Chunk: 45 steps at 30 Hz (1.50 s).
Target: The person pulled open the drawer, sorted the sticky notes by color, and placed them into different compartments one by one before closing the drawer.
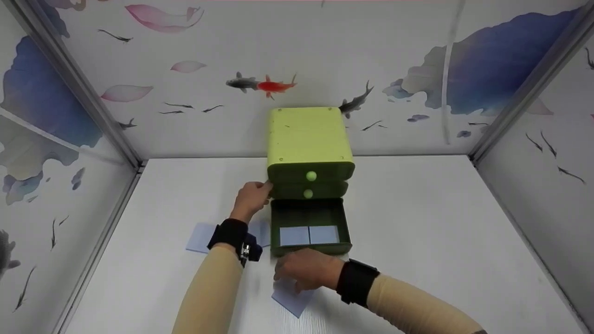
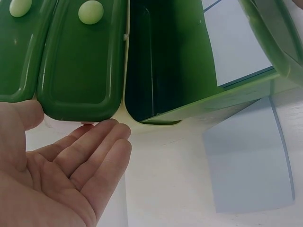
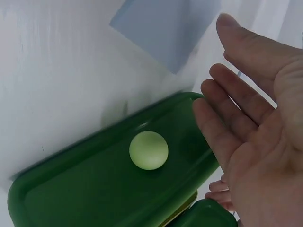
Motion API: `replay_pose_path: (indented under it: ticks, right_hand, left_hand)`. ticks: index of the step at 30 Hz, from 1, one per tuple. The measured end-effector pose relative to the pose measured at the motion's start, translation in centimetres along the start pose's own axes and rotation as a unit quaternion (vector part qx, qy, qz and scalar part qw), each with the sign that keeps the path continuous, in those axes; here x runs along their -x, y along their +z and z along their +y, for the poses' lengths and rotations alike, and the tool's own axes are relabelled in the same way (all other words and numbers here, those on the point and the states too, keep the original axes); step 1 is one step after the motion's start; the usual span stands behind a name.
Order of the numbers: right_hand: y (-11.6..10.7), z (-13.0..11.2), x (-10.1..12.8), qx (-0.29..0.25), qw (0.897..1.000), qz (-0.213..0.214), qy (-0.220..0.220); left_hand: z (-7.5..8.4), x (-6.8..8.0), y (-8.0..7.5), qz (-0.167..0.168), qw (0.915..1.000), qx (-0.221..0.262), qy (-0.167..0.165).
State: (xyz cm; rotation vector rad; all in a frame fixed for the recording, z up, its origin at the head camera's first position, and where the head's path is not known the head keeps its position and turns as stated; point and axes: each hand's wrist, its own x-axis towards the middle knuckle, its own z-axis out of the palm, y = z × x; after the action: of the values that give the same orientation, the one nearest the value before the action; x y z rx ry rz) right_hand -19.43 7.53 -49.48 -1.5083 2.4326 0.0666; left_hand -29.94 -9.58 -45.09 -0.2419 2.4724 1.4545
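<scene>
A lime-green drawer cabinet [image 1: 308,134] stands against the back wall. Its dark green bottom drawer [image 1: 274,227] is pulled out, and two light-blue paper pieces [image 1: 293,235] lie side by side in it. My left hand [image 1: 251,198] is at the cabinet's left side, fingers extended by the edge of the middle drawer [image 2: 80,66]; whether they touch it is unclear. In front of the open drawer is my right hand [image 1: 308,268], fingers spread and holding nothing, near the drawer's round knob [image 3: 148,150]. Below it, another light-blue paper piece [image 1: 292,299] lies on the table, partly covered.
More light-blue paper [image 1: 197,237] lies on the white table [image 1: 417,232] left of the cabinet, partly hidden by my left wrist. Printed wall panels [image 1: 185,130] enclose the table at the back and both sides. The top drawer [image 1: 290,172] is closed.
</scene>
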Motion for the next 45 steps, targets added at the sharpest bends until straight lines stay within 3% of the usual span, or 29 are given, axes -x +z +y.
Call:
replay_pose_path:
  ticks: [8,15,19,45]
  right_hand:
    - [1.0,0.1,0.1,-0.018,1.000,-0.014,-0.012]
    - [2.6,0.1,0.3,0.046,0.999,0.007,-0.019]
    - [3.0,0.1,0.2,0.050,0.999,0.014,-0.010]
    - [2.4,-0.2,0.1,0.035,0.999,-0.013,0.011]
  left_hand:
    - [0.2,0.2,0.0,0.000,1.0000,-0.001,0.000]
    - [0.1,0.0,0.0,-0.001,0.9999,-0.005,0.012]
    - [0.0,-0.1,0.1,-0.001,0.9999,-0.002,0.011]
    - [0.0,0.1,0.0,0.001,0.9999,-0.005,0.013]
